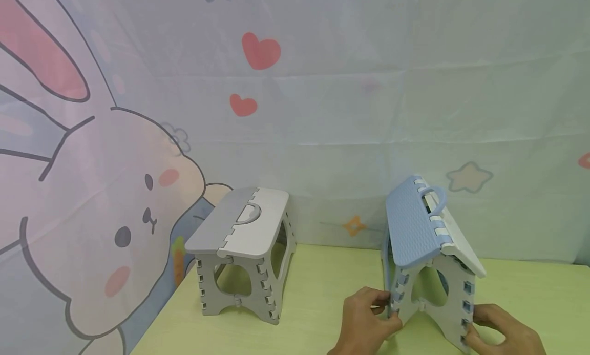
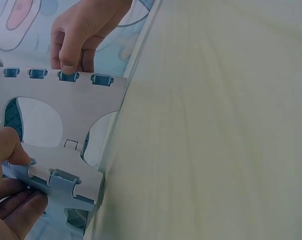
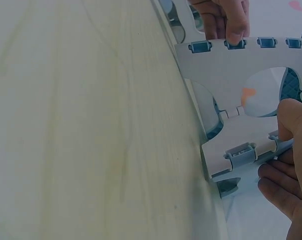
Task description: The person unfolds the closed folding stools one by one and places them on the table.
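A blue and white folding stool point(image 1: 411, 224) stands on the right of the table in the head view, partly folded, its two top panels sloping like a roof. Its blue handle loop sticks up at the ridge. My left hand point(image 1: 364, 319) pinches the hinged left edge of the near end panel point(image 2: 88, 107) low down, thumb in front and fingers behind. On the opposite edge, my right hand point(image 1: 504, 332) pinches the hinge row near the foot. Both wrist views show thumbs and fingertips on these edges. The panel's middle fold bends inward.
A grey and white folding stool point(image 1: 262, 227) stands unfolded with a flat top, left of the blue one. Both stools rest on a pale yellow-green table point(image 1: 318, 288). Behind hangs a cloth backdrop point(image 1: 332, 114) printed with a rabbit, hearts and stars.
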`<act>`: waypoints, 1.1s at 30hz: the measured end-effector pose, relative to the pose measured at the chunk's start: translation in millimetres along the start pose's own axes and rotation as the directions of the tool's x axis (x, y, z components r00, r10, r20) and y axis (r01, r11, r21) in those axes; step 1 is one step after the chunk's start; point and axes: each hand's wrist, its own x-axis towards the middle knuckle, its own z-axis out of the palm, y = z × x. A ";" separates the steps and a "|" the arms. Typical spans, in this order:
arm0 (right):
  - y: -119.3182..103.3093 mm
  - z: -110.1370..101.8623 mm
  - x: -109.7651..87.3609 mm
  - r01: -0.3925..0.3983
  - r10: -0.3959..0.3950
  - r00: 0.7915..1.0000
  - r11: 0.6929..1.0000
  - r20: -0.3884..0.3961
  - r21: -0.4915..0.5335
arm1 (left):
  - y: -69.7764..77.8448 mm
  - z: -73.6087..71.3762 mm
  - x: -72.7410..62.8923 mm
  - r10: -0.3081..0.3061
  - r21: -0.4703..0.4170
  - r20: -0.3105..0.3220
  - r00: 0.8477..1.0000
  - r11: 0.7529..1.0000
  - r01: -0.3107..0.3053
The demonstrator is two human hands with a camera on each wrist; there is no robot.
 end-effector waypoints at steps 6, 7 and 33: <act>-0.6 -1.7 -0.1 -0.009 0.009 1.000 1.000 -0.001 -0.019 | -0.4 -1.9 1.0 -0.004 -0.014 0.014 1.000 1.000 0.004; -0.5 -1.8 -0.1 -0.010 0.010 1.000 1.000 -0.003 -0.020 | -0.4 -2.5 1.2 -0.005 -0.015 0.019 1.000 1.000 0.005; 8.8 -3.6 0.9 0.014 -0.014 1.000 1.000 -0.006 -0.012 | -1.1 -9.3 4.1 -0.029 0.018 0.082 0.996 0.999 0.027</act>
